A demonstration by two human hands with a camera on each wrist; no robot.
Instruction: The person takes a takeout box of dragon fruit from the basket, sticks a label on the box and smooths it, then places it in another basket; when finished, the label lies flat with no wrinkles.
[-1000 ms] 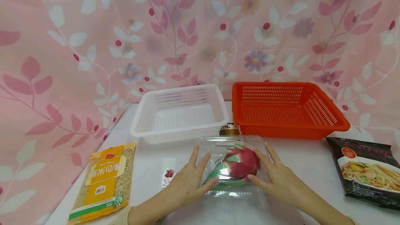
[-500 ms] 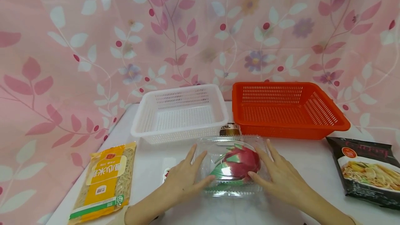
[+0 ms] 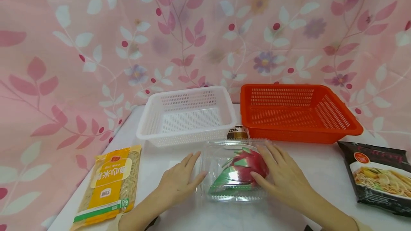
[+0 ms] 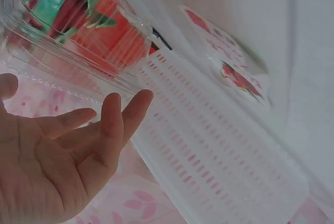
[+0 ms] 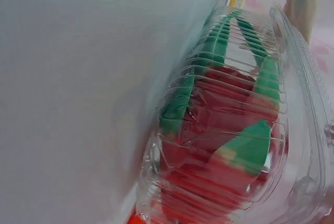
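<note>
A clear plastic clamshell box (image 3: 213, 152) stands on the white table with a red and green dragon fruit (image 3: 248, 168) inside, its lid lying over the fruit. My left hand (image 3: 178, 181) is beside the box's left side, fingers spread and fairly straight. In the left wrist view its fingertips (image 4: 140, 98) come right to the box's rim. Over the right side of the box lies my right hand (image 3: 287, 177), fingers extended along the lid and thumb across the top. The right wrist view shows the ribbed wall of the box (image 5: 284, 145) close up.
Behind the box stand a white basket (image 3: 189, 136) and a red basket (image 3: 289, 134), with a brown-labelled item (image 3: 237, 133) between them. A yellow noodle bag (image 3: 110, 184) lies left; a black noodle packet (image 3: 380, 177) lies right. A dragon-fruit label (image 4: 229, 57) is near my left hand.
My left hand has drawn back leftward from the box and now covers the label in the head view. My right hand stays on the box's right side, its fingers closer together.
</note>
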